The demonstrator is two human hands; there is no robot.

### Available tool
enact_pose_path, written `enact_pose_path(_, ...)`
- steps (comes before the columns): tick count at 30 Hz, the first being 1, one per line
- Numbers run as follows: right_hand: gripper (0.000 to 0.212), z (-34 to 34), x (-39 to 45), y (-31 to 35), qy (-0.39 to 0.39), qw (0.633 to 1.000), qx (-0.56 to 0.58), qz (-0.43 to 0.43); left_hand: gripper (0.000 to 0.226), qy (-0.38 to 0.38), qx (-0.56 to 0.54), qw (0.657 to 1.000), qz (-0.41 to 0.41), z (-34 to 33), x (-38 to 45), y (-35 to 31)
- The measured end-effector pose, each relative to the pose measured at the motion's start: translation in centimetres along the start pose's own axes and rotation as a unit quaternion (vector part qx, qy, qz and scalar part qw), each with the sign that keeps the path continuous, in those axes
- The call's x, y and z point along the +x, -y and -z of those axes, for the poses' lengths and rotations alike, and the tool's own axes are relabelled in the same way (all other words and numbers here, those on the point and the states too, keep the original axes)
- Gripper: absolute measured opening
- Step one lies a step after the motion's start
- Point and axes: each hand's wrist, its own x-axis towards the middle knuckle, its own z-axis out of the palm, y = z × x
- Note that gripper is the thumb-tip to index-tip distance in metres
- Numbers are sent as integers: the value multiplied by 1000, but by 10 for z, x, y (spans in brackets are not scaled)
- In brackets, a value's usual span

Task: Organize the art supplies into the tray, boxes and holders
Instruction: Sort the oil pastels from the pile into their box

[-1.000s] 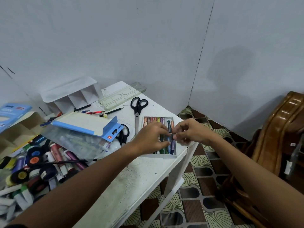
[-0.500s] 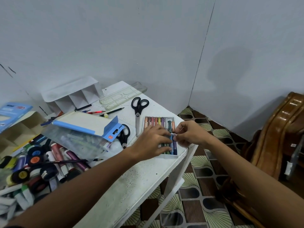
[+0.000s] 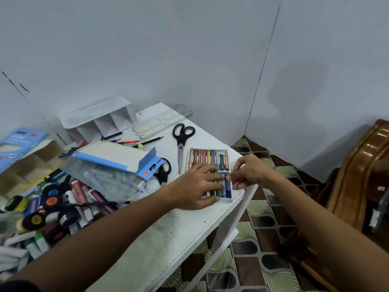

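Crayons (image 3: 207, 158) (boxed) lie under left hand (image 3: 195, 186) fingers; right hand (image 3: 248, 172) pinches one.

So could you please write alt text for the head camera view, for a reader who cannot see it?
Two bare hands work over a white tray of crayons at a white table's right edge: the left hand lies flat across the crayons while the right hand pinches a blue one. Black scissors lie just left; paint tubes clutter the far left.

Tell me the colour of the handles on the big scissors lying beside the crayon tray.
Black handles on the long steel-bladed scissors, clearest in the head view.
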Motion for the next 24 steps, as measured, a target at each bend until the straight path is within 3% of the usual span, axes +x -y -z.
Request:
enact_pose_path(11,22,-1,-1,12,32,995,-91,-15,44,17,-8,1000,4,-4,-6,4)
enact_pose_path(24,16,-8,-2,23,6,981,-195,-1,49,60,-1,998,16,-7,-13,6)
